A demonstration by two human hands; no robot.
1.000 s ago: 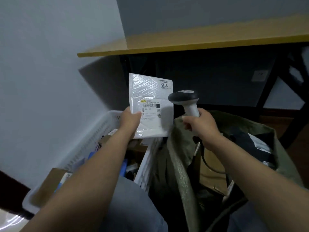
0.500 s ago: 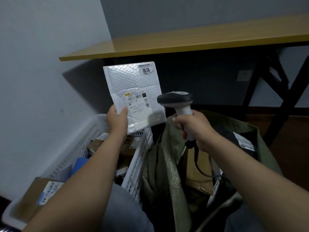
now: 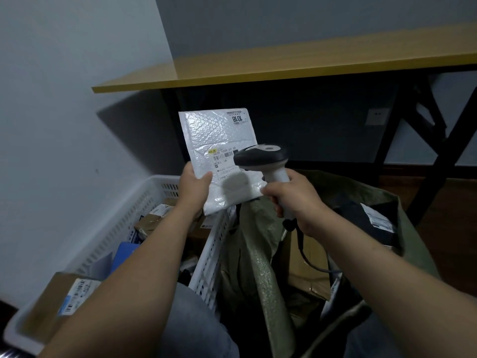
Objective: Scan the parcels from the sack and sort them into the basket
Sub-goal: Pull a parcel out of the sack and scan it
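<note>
Nearest my knees, the sack (image 3: 258, 254) gapes with parcels left inside, and the partly filled basket (image 3: 214, 244) stands just beside it on my left. My left hand (image 3: 194, 187) pinches the white mailer (image 3: 214, 135) by its lower left edge, upright above the basket's far right corner. My right hand (image 3: 293, 200) is wrapped round the scanner (image 3: 260, 156), whose head is close over the label (image 3: 222, 160). I judge this the scanning step. Next I need a clean read, then a drop into the basket. The label seems to read "S02D 1098-69 69"; the top-corner sticker (image 3: 237, 117) says "10-18".
</note>
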